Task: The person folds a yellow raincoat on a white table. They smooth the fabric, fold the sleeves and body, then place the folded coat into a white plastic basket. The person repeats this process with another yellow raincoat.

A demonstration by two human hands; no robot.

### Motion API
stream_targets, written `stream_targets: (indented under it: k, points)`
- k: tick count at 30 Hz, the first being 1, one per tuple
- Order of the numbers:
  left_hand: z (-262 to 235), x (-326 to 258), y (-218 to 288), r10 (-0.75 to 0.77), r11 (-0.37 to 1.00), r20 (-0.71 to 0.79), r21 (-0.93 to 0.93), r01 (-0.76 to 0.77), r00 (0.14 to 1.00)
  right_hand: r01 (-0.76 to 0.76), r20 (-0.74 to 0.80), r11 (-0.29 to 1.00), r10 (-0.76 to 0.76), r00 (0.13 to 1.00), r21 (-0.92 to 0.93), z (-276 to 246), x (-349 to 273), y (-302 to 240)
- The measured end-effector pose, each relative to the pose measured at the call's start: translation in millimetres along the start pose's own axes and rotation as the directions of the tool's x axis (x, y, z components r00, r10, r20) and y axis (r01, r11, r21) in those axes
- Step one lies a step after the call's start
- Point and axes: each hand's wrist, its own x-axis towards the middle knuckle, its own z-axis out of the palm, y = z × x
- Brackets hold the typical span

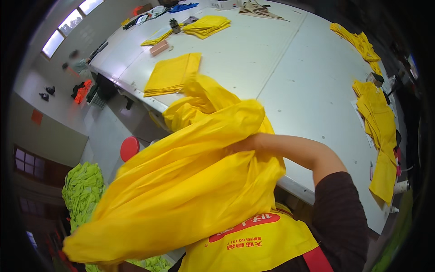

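A large piece of bright yellow cloth (181, 181) is held up in loose folds in front of me, slanting from the table edge down to the lower left. My right hand (242, 144) is sunk in its folds with the cloth gathered around it, and the fingertips are hidden. The cloth covers my left hand; only a little of that forearm shows at the lower edge, beneath the cloth's blurred lower left end. Beyond the raised cloth, a flat, folded yellow stack (170, 75) lies near the table's left edge.
The white table (299, 90) carries more folded yellow cloth (206, 26), a pink block (159, 48) and a dark jar (174, 26). Yellow pieces (376, 122) lie along its right side. A red stool (130, 148) and a lime-green fabric heap (83, 190) stand left. People (79, 65) are farther back.
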Motion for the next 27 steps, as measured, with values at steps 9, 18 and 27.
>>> stream_targets:
  k: [9, 18, 27]
  points:
    - [-7, -1, -144, -0.522, 0.853, 0.049, 0.019, 0.522, 0.852, 0.216, 0.376, 0.85, -0.422, 0.825, 0.481, 94, -51, -148]
    - [106, 193, 8, -0.181, 0.816, -0.019, -0.561, 0.14, 0.983, 0.574, -0.388, 0.463, -0.439, 0.81, 0.675, 89, -198, -154]
    - [253, 383, 353, 0.046, 0.355, -0.141, -0.923, -0.148, 0.989, 0.64, -0.927, 0.765, -0.284, 0.244, -0.066, -171, -353, -180]
